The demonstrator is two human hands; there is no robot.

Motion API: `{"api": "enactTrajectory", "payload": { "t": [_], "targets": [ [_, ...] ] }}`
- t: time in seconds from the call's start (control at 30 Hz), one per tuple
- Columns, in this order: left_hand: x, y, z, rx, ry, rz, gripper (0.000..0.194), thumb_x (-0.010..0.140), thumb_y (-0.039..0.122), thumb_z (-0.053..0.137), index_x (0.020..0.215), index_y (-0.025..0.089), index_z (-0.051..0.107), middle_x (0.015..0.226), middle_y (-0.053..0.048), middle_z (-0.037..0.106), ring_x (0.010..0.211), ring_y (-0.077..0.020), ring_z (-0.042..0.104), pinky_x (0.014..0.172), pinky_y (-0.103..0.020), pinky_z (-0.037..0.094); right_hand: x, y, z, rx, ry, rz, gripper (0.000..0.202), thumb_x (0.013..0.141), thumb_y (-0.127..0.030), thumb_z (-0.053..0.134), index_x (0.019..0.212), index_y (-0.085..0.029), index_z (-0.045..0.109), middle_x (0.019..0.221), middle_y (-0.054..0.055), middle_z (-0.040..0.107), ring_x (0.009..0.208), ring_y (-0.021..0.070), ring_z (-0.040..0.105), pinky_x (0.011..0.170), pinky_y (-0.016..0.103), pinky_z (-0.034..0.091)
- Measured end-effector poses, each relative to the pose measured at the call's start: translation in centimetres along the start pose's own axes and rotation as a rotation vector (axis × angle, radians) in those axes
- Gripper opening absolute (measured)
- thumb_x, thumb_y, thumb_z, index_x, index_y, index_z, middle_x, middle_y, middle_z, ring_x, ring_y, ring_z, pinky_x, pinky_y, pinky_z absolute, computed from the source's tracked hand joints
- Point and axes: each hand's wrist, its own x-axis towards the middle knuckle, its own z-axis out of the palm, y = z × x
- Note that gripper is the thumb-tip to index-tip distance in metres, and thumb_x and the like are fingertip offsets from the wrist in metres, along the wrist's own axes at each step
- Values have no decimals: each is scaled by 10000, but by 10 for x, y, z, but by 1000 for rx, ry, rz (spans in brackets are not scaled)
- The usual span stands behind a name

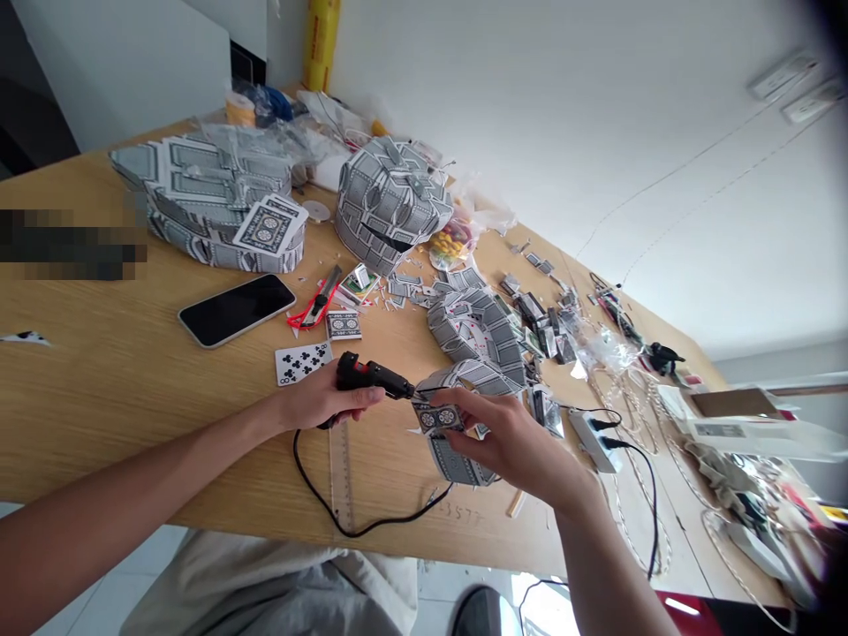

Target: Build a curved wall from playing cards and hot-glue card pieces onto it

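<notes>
My left hand (326, 397) is closed round a black glue gun (371, 377) whose nozzle points right, at a patterned card piece. That folded card piece (438, 417) is pinched between the thumb and fingers of my right hand (494, 428). Directly below and behind it lies a ring-shaped card structure (457, 459), partly hidden by my right hand. Another open card ring (473, 331) sits just beyond. Left of the glue gun are a playing card (301, 362) and a small square card piece (344, 325). A clear ruler (341, 477) lies below my left hand.
A phone (237, 310), a red-handled cutter (322, 299), a rounded card model (390, 199) and a long card model (212, 199) stand farther back. The gun's black cable (371, 532) loops near the front edge. At right are a power strip (594, 439) and rope.
</notes>
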Motion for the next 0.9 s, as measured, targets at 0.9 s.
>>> {"api": "enactTrajectory", "payload": {
  "t": [0.9],
  "targets": [
    [-2,-1,3,18,17,7,498,899,644,740,833,159,650,612,30,505,535,-111,468,461,-238,375,-4,8,4,-5,-20,29,332,983,-239,628,1302,-263,715,798,2,742,705,179,720,683,302,550]
  ]
}}
